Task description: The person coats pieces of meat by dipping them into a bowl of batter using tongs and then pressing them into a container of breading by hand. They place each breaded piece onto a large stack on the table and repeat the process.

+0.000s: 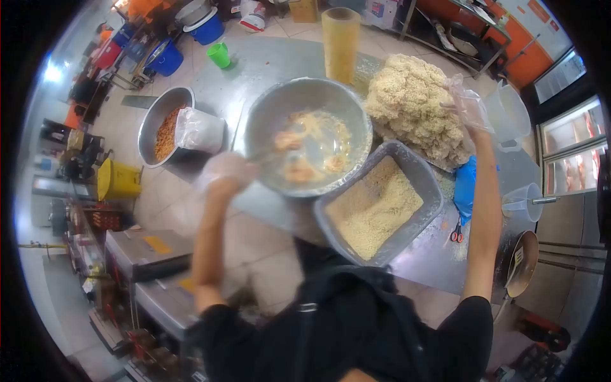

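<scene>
My left hand [229,170], in a clear plastic glove, is at the left rim of a large metal bowl [254,102]; motion blurs its fingers, so what it holds cannot be made out. Wet batter and a few pinkish pieces [299,170] lie inside the bowl. My right hand [470,105], also gloved, has its fingers spread against the right side of a tall heap of crumb-coated pieces [414,105]. Between the bowl and my body stands a grey tub [428,184] of pale crumbs [375,223].
A metal pot [149,124] with brown bits and a white bag [198,129] stands left. A yellow cylinder [340,48] and green cup [219,55] are at the back. Blue bag [466,191], scissors [457,233] and clear jugs [509,114] are right.
</scene>
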{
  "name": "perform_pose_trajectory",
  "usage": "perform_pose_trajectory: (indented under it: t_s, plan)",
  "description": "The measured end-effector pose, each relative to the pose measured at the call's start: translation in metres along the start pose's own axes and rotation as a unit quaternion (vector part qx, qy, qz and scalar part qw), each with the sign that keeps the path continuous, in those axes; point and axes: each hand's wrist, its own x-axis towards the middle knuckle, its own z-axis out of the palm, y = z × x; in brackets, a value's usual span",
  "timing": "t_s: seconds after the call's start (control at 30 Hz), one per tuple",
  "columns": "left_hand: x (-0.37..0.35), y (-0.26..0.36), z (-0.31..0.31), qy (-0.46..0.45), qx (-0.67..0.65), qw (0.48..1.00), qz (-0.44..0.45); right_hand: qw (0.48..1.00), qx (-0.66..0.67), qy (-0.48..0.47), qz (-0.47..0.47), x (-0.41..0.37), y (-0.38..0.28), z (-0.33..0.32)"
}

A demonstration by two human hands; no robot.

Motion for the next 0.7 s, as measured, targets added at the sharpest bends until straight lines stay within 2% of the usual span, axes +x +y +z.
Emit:
perform_pose_trajectory:
  t_s: [0.03,0.1,0.23,0.3,0.37,0.43,0.5,0.53,0.7]
  plan:
    - [0.004,0.005,0.010,0.024,0.009,1.000,0.017,1.000,0.001,0.001,0.000,0.004,0.011,0.000]
    - [0.010,0.011,0.021,0.049,0.019,0.998,0.036,0.990,-0.122,0.023,-0.070,0.018,0.039,0.002]
    - [0.012,0.000,0.019,0.056,0.048,0.994,0.079,0.992,-0.111,0.025,-0.055,0.017,0.044,-0.001]
    - [0.010,-0.012,0.005,0.056,0.043,0.992,0.107,0.999,-0.030,-0.014,0.008,0.000,0.013,-0.003]
    - [0.005,-0.026,-0.018,-0.043,0.000,0.991,0.129,0.999,-0.031,-0.014,0.008,0.001,0.016,-0.004]
    - [0.014,-0.048,-0.014,-0.014,-0.044,0.992,0.119,0.999,-0.031,-0.016,0.007,0.001,0.017,-0.003]
    - [0.007,-0.054,-0.028,-0.063,-0.111,0.983,0.128,0.999,-0.040,-0.027,-0.001,-0.001,0.013,-0.002]
    - [0.002,-0.054,-0.035,-0.045,-0.053,0.980,0.189,0.999,-0.040,-0.027,-0.002,0.000,0.014,-0.001]
    - [0.021,-0.052,-0.029,-0.090,-0.046,0.989,0.107,0.997,-0.054,-0.045,-0.004,0.005,0.025,0.006]
